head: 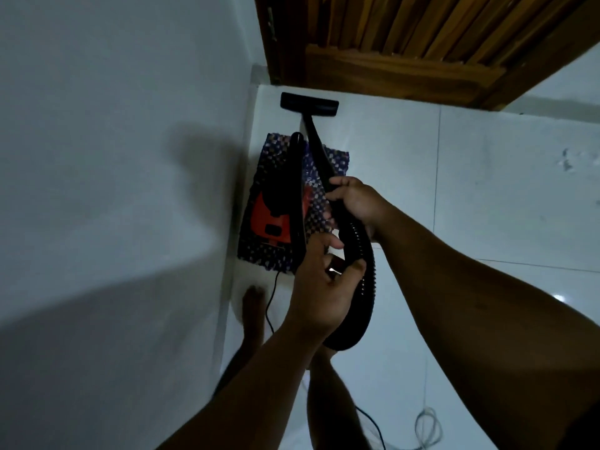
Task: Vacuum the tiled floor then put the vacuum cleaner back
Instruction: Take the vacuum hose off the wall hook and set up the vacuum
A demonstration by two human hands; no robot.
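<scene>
The white tiled floor (487,196) is shining by the wall. Both hands are gripping the black hose (358,254): right hand (355,199) higher, left hand (319,293) lower, fingers curled around it.

Setting: home interior, room corner. Glossy white tiled floor (487,196) meeting plain white wall (113,157); slatted wooden door (406,43) standing at far edge; patterned woven mat (279,151) lying against wall; bare foot (253,316) standing on tiles.

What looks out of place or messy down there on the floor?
A pale loose cord lies tangled on the tiled floor, and faint scuff marks blotch a tile at right. The vacuum cleaner sits on its patterned mat.
</scene>
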